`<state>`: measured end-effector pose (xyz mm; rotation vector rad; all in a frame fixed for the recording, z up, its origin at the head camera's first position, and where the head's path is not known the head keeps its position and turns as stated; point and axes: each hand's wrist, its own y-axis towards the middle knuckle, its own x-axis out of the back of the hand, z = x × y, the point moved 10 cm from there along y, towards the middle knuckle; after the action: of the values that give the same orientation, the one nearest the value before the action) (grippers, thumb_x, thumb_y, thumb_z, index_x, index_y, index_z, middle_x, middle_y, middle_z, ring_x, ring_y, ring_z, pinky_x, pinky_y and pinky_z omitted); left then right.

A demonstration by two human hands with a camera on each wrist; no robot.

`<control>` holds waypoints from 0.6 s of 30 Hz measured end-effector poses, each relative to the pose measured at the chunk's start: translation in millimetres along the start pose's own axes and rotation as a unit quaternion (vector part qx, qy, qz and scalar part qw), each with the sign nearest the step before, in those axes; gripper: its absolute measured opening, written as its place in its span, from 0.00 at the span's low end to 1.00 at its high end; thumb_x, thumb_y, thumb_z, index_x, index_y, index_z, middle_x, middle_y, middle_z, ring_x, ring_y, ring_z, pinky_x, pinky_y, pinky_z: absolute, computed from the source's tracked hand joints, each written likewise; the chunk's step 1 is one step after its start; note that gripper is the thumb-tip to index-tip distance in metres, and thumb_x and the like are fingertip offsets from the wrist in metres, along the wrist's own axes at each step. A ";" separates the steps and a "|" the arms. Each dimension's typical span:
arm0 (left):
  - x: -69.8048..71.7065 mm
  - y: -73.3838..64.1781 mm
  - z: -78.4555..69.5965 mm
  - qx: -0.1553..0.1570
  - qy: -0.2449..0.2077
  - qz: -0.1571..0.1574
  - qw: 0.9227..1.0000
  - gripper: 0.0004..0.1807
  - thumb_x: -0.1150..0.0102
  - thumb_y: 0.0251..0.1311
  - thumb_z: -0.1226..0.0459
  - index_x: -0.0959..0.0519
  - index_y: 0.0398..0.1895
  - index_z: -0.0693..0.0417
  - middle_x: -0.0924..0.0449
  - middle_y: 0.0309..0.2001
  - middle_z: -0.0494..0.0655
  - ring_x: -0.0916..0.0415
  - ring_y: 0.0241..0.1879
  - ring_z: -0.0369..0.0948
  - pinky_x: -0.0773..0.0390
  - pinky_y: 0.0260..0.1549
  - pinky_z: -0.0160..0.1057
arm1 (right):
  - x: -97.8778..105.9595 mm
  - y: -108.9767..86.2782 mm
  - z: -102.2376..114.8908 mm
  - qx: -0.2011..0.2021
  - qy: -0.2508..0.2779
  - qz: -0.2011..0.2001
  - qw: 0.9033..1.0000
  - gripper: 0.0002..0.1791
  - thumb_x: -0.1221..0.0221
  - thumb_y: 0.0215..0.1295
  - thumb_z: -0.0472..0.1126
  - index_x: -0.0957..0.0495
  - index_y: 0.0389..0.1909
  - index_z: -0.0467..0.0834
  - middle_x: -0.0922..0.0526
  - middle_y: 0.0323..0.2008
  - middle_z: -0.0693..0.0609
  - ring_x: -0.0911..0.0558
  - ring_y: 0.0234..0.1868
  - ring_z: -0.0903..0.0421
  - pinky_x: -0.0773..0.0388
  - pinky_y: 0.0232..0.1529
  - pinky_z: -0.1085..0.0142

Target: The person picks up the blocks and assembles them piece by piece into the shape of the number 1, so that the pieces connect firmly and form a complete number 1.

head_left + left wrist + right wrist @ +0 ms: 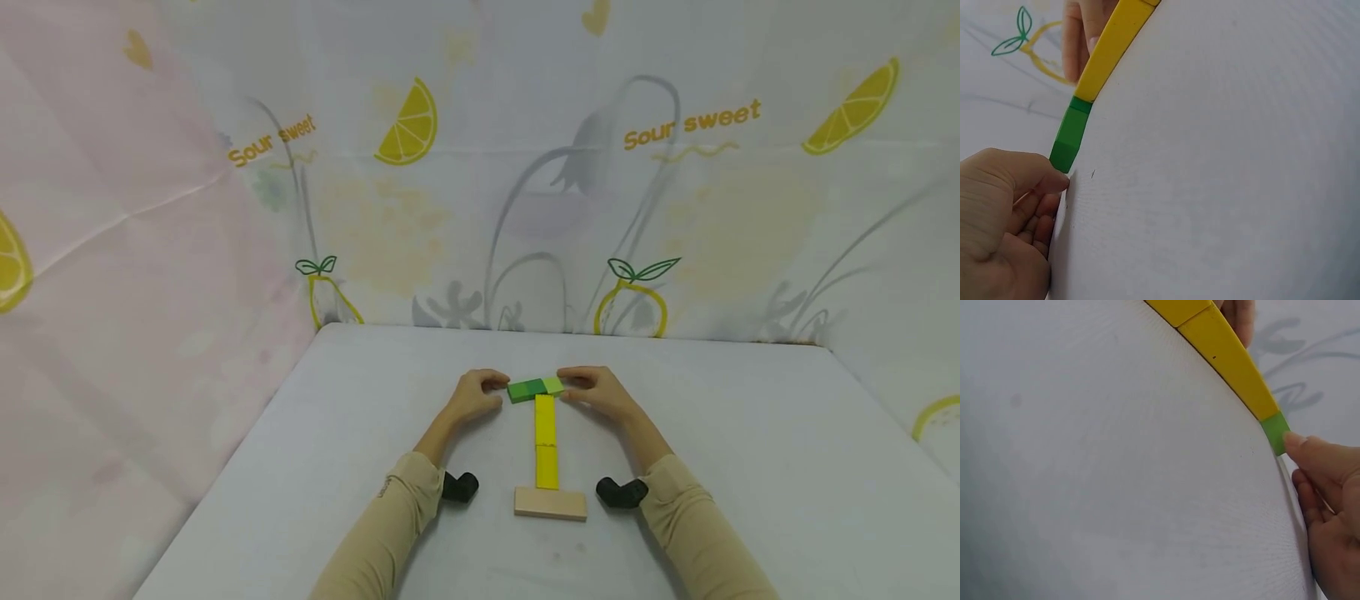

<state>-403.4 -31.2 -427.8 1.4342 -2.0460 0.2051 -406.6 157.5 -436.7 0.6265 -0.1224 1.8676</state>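
Two yellow blocks (pixel 545 420) lie end to end in a line on the table. Across their far end sits a slightly slanted row: a green block (pixel 519 391), a darker green block (pixel 535 387) and a light green block (pixel 553 385). My left hand (pixel 477 395) is at the row's left end, its thumb by the green block (pixel 1067 140) in the left wrist view, fingers loosely bent. My right hand (pixel 597 391) pinches the light green block (pixel 1276 432) at the right end; in the right wrist view the thumb (pixel 1297 440) rests on it.
A plain wooden block (pixel 550 504) lies crosswise at the near end of the yellow line. Black wrist devices (pixel 460 487) sit by both cuffs. The white table (pixel 315 467) meets a patterned cloth backdrop (pixel 480 208) behind and at the sides.
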 end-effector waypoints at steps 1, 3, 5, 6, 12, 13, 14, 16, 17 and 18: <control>-0.4 0.1 -0.2 0.000 0.000 0.002 1.000 0.20 0.46 0.44 0.76 0.21 0.46 0.69 0.19 0.43 0.59 0.23 0.44 0.51 0.25 0.46 0.43 | 0.4 -0.4 -0.3 -0.003 0.001 -0.002 1.000 0.22 0.36 0.57 0.34 0.24 0.52 0.29 0.23 0.53 0.35 0.27 0.58 0.40 0.33 0.59 0.54; -1.0 0.0 0.0 0.000 -0.002 0.004 1.000 0.21 0.46 0.44 0.76 0.21 0.46 0.69 0.19 0.43 0.59 0.23 0.44 0.51 0.25 0.46 0.44 | 0.7 -0.8 -0.9 -0.005 0.000 -0.005 1.000 0.22 0.36 0.57 0.33 0.24 0.52 0.29 0.22 0.52 0.35 0.27 0.58 0.40 0.32 0.59 0.54; -0.9 -0.6 0.2 -0.002 -0.003 0.005 1.000 0.21 0.46 0.44 0.76 0.21 0.46 0.69 0.19 0.43 0.59 0.23 0.44 0.51 0.25 0.47 0.44 | 0.0 -1.0 0.7 0.000 0.001 -0.004 1.000 0.22 0.36 0.57 0.33 0.24 0.52 0.29 0.22 0.52 0.35 0.27 0.58 0.39 0.33 0.59 0.53; -0.4 -1.0 0.5 -0.002 -0.004 0.004 1.000 0.21 0.46 0.44 0.76 0.21 0.46 0.69 0.19 0.43 0.59 0.23 0.44 0.51 0.25 0.47 0.44 | -0.5 -1.0 1.9 0.003 0.003 -0.003 1.000 0.22 0.36 0.56 0.32 0.24 0.52 0.28 0.23 0.52 0.34 0.27 0.58 0.39 0.33 0.59 0.52; 4.7 -4.8 2.8 -0.003 0.001 -0.005 1.000 0.20 0.47 0.47 0.75 0.22 0.47 0.69 0.19 0.43 0.59 0.23 0.44 0.51 0.25 0.47 0.45 | -7.1 0.1 12.0 0.017 0.001 0.012 1.000 0.23 0.37 0.57 0.31 0.27 0.53 0.26 0.24 0.53 0.32 0.29 0.59 0.37 0.36 0.60 0.48; 5.9 -5.6 2.8 -0.002 -0.001 -0.006 1.000 0.20 0.47 0.47 0.75 0.22 0.47 0.69 0.19 0.44 0.59 0.23 0.45 0.51 0.25 0.47 0.45 | -8.1 0.5 12.9 0.015 -0.002 0.016 1.000 0.23 0.37 0.57 0.31 0.27 0.53 0.26 0.25 0.54 0.32 0.29 0.59 0.37 0.36 0.60 0.49; 6.9 -6.2 3.2 -0.003 -0.001 -0.006 1.000 0.20 0.47 0.48 0.75 0.22 0.47 0.70 0.19 0.44 0.60 0.23 0.45 0.51 0.25 0.47 0.45 | -9.1 0.5 14.0 0.014 -0.008 0.020 1.000 0.24 0.37 0.57 0.32 0.28 0.54 0.26 0.25 0.54 0.32 0.29 0.59 0.37 0.36 0.60 0.49; 10.1 -7.8 1.9 -0.006 -0.004 -0.008 1.000 0.20 0.48 0.48 0.75 0.22 0.48 0.70 0.20 0.44 0.61 0.23 0.45 0.52 0.25 0.47 0.45 | -10.9 -0.2 16.4 0.013 -0.024 0.030 0.999 0.26 0.37 0.57 0.32 0.30 0.55 0.24 0.27 0.55 0.30 0.30 0.60 0.36 0.36 0.60 0.49; 12.3 -9.1 -0.1 -0.008 -0.005 -0.009 1.000 0.19 0.48 0.49 0.76 0.23 0.48 0.71 0.20 0.44 0.62 0.23 0.45 0.53 0.25 0.47 0.46 | -11.4 -0.8 17.1 0.011 -0.031 0.034 0.999 0.27 0.37 0.57 0.31 0.31 0.56 0.24 0.28 0.56 0.30 0.31 0.60 0.35 0.36 0.60 0.48; 14.7 -10.3 -1.3 -0.008 -0.006 -0.010 1.000 0.19 0.48 0.49 0.75 0.23 0.48 0.71 0.20 0.44 0.62 0.23 0.45 0.53 0.25 0.47 0.46 | -11.4 -1.9 17.8 0.009 -0.038 0.038 0.998 0.28 0.37 0.57 0.31 0.33 0.57 0.23 0.29 0.57 0.29 0.31 0.60 0.35 0.36 0.60 0.48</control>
<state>-396.8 -46.4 -420.6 1.4494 -2.0371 0.1717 -395.6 142.0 -427.3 0.7147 -0.1825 1.9205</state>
